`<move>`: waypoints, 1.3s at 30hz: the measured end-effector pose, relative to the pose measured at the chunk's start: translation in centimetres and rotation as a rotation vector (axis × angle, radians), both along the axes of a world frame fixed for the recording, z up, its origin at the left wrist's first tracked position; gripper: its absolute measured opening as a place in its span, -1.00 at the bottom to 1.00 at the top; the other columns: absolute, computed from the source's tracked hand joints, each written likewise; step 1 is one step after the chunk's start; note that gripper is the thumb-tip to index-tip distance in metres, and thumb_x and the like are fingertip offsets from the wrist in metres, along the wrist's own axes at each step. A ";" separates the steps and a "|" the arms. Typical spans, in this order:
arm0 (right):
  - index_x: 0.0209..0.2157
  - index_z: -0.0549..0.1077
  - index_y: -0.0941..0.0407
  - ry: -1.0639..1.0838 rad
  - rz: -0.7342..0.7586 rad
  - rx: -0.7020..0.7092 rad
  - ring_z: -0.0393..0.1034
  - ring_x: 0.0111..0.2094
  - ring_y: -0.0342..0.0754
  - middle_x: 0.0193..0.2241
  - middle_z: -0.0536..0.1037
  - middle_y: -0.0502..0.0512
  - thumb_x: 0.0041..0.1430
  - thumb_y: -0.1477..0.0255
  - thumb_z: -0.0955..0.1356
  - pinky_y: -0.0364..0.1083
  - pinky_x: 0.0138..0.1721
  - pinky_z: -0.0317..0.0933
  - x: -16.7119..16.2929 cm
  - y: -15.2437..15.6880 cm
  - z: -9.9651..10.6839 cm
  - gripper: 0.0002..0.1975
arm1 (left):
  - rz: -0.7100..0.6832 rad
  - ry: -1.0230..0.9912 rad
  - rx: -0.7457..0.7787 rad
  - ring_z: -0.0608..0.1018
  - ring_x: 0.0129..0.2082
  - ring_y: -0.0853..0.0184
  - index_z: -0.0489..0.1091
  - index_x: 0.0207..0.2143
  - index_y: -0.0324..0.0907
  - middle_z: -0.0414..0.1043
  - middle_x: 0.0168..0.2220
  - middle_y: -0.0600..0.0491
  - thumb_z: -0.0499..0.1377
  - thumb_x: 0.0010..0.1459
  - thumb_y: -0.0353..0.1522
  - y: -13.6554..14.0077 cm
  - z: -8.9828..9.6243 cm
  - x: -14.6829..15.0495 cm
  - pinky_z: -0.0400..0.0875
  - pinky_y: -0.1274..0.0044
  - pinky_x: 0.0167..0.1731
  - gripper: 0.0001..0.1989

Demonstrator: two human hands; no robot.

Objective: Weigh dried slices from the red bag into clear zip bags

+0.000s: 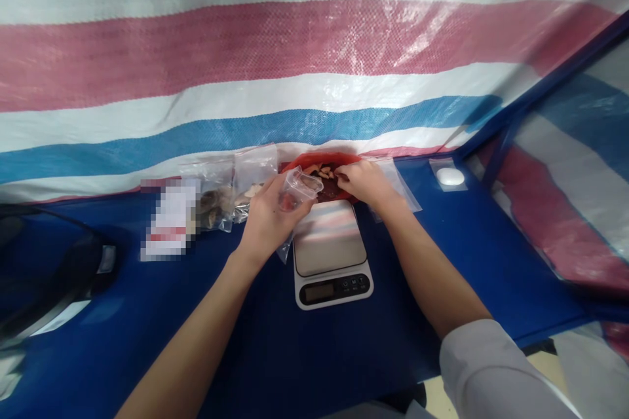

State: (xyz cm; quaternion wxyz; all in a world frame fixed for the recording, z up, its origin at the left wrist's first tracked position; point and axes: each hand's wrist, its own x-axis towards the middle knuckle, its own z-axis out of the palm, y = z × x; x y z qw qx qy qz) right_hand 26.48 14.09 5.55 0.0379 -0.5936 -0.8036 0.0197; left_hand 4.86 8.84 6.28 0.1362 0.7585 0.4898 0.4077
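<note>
My left hand is closed on a small clear zip bag, its mouth turned toward a red bag or bowl. Pale, dried-looking pieces lie in the red container over darker contents. At its right side is my right hand, fingers bent together in a pinch; whatever is between the fingertips is too small to make out. Just in front of the container stands a white kitchen scale with a bare metal plate and a dark display.
Clear bags of dried pieces stand left of my left hand, beside a blurred-out white packet. A flat clear bag and a white oval object lie to the right. Striped sheeting backs the blue table.
</note>
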 end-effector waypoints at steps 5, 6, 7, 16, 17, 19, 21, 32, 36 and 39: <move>-0.12 0.64 0.11 0.171 0.007 0.000 0.54 -0.18 0.09 -0.18 0.69 0.19 0.28 0.43 0.28 -0.05 -0.12 0.26 0.8 -0.1 0.9 -0.70 | 0.001 -0.004 -0.022 0.59 -0.32 0.28 0.45 0.02 -0.15 0.55 -0.24 0.04 0.33 0.14 -0.26 0.0 -0.1 -0.1 0.55 0.39 -0.27 -0.60; -0.13 0.65 0.10 0.239 0.024 0.002 0.55 -0.18 0.07 -0.19 0.69 0.15 0.26 0.44 0.30 -0.06 -0.10 0.26 1.0 -0.1 1.0 -0.72 | -0.001 -0.013 -0.026 0.59 -0.31 0.27 0.45 0.02 -0.15 0.55 -0.22 0.03 0.34 0.13 -0.27 0.0 -0.1 -0.1 0.56 0.39 -0.26 -0.60; -0.15 0.66 0.08 0.319 0.044 0.006 0.55 -0.19 0.04 -0.19 0.69 0.11 0.24 0.45 0.32 -0.07 -0.09 0.27 1.2 -0.1 1.2 -0.74 | -0.005 -0.023 -0.029 0.60 -0.29 0.26 0.45 0.02 -0.14 0.56 -0.20 0.02 0.34 0.12 -0.27 0.0 -0.1 -0.1 0.56 0.38 -0.25 -0.59; -0.23 0.67 0.10 1.040 0.239 -0.113 0.58 -0.28 -0.03 -0.30 0.70 0.03 0.14 0.39 0.43 -0.08 -0.16 0.44 1.5 -2.3 4.3 -0.82 | -0.110 -0.035 -0.066 0.59 0.00 0.12 0.37 0.16 -0.10 0.53 0.04 -0.07 0.35 0.11 -0.22 -0.1 -0.5 0.1 0.52 0.27 0.03 -0.44; -0.23 0.67 0.09 1.052 0.250 -0.134 0.58 -0.28 -0.03 -0.29 0.70 0.03 0.13 0.39 0.44 -0.07 -0.17 0.44 1.4 -2.6 4.7 -0.82 | -0.129 -0.035 -0.060 0.57 0.04 0.12 0.36 0.17 -0.10 0.51 0.07 -0.07 0.35 0.11 -0.22 -0.1 -0.6 0.2 0.51 0.27 0.06 -0.42; -0.22 0.67 0.09 1.054 0.273 -0.161 0.57 -0.31 -0.04 -0.29 0.70 0.03 0.14 0.39 0.44 -0.08 -0.19 0.44 1.0 -3.1 5.3 -0.81 | -0.157 -0.028 -0.029 0.55 0.08 0.12 0.35 0.19 -0.10 0.49 0.09 -0.07 0.35 0.11 -0.23 -0.2 -0.8 0.3 0.47 0.26 0.11 -0.41; -0.20 0.67 0.09 1.034 0.311 -0.171 0.56 -0.32 -0.06 -0.29 0.69 0.02 0.16 0.40 0.43 -0.09 -0.23 0.42 0.7 -3.5 5.7 -0.80 | -0.169 -0.026 -0.004 0.55 0.08 0.13 0.34 0.20 -0.11 0.49 0.09 -0.08 0.35 0.11 -0.23 -0.3 -0.9 0.4 0.45 0.25 0.14 -0.39; -0.50 0.59 0.10 0.523 0.424 -0.033 0.15 -0.54 -0.21 -0.57 0.49 -0.09 0.12 0.62 0.35 -0.13 -0.43 0.00 -1.2 -4.8 7.1 -0.77 | -0.200 -0.002 -0.025 0.51 0.15 0.11 0.31 0.23 -0.13 0.44 0.14 -0.14 0.34 0.13 -0.22 -0.7 -1.4 0.5 0.40 0.24 0.19 -0.37; -0.53 0.53 0.11 0.492 0.451 -0.050 0.12 -0.54 -0.21 -0.57 0.44 -0.09 0.13 0.60 0.37 -0.13 -0.44 -0.01 -1.5 -4.6 6.9 -0.79 | -0.222 -0.009 -0.017 0.51 0.13 0.11 0.29 0.25 -0.14 0.44 0.13 -0.13 0.34 0.14 -0.23 -0.6 -1.6 0.4 0.42 0.23 0.17 -0.35; -0.51 0.55 0.10 0.523 0.474 -0.094 0.17 -0.53 -0.20 -0.57 0.46 -0.09 0.17 0.58 0.37 -0.15 -0.44 0.05 -1.4 -4.5 7.0 -0.79 | -0.229 -0.017 -0.022 0.49 0.16 0.10 0.26 0.28 -0.11 0.42 0.17 -0.13 0.34 0.14 -0.23 -0.5 -1.7 0.4 0.40 0.22 0.19 -0.32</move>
